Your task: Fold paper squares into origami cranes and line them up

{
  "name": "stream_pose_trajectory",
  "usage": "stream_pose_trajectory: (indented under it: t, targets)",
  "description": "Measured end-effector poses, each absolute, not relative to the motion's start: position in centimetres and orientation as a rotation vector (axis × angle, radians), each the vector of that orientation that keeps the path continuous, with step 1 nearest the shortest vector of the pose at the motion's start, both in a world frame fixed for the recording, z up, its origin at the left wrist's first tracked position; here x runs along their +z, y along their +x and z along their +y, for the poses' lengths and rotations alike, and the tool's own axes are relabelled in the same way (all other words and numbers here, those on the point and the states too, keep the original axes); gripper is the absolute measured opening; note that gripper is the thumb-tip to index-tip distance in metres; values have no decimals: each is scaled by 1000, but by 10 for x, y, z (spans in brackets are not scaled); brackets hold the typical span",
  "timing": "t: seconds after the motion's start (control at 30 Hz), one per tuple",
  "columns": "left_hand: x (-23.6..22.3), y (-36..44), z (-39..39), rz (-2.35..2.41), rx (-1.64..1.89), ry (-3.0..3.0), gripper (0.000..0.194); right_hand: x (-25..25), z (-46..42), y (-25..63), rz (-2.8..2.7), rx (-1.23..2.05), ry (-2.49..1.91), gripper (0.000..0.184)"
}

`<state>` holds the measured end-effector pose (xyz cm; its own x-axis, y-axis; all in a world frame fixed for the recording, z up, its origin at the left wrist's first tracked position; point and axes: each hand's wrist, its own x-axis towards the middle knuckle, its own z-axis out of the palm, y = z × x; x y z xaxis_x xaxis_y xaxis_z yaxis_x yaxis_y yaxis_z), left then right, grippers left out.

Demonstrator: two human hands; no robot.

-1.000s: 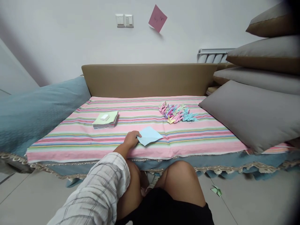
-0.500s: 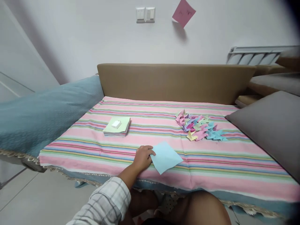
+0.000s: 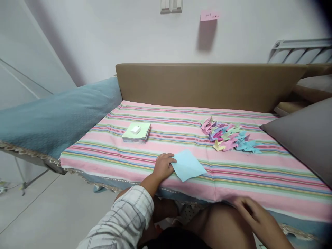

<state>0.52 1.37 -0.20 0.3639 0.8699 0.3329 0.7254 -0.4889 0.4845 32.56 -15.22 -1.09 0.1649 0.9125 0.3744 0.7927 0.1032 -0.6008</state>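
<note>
Far left: blue textured-fabric sofa arm (image 3: 77,114), lace-type trim along its lower edge. Seat next to it carries a pink woven cloth with multicoloured stripes (image 3: 176,141); brown padded backrest (image 3: 207,86) runs behind.

On the cloth, left side: squared stack of coloured paper, pale green on top (image 3: 141,139), small white box-shaped object (image 3: 135,129) lying on it.

Left hand (image 3: 163,166), white checked sleeve (image 3: 124,214), is on the cloth nearer the front edge. Grip closed, thumb and fingers on the left corner of a light-blue square paper sheet (image 3: 190,166). Sheet lies out to the right of that hand, turned corner-on to the seat edge, near the front of the cloth. White wall switches (image 3: 171,6) above, then a pink paper note (image 3: 209,15) on the wall (has writing, too small to read).

Farther back and right of the sheet: tight cluster of folded multicoloured paper shapes (image 3: 228,136), pink through purple to light blue, one yellow at the front.

Right hand (image 3: 255,216) is low at the seat's front edge, by the right knee, well apart from the sheet. Fingers curled, motion-blurred; can't tell how far open its grip is or whether it has hold of anything.

Far right: grey fabric cushion (image 3: 306,135).
</note>
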Motion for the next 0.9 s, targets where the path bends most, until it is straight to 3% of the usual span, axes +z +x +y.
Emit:
stream_pose_trajectory:
  t: [0.23,0.47,0.6,0.73,0.83,0.9]
  targets:
    - [-1,7,20,1401,915,2363,20,0,-49,284,-2034,289,-1358,47]
    - [-2,6,28,1468,977,2346,13,-8,-29,261,-1907,431,-1492,24]
    - [-2,8,26,1644,989,2308,19,-6,-25,252,-1772,394,-1630,34]
    - [0,19,8,1823,1147,2419,29,-9,-25,249,-1735,322,-1710,32]
    - [-3,31,-11,1398,894,2875,35,-13,-25,248,-1740,293,-1725,33]
    - [-8,39,-20,1153,679,3015,50,-14,-25,248,-1740,268,-1725,32]
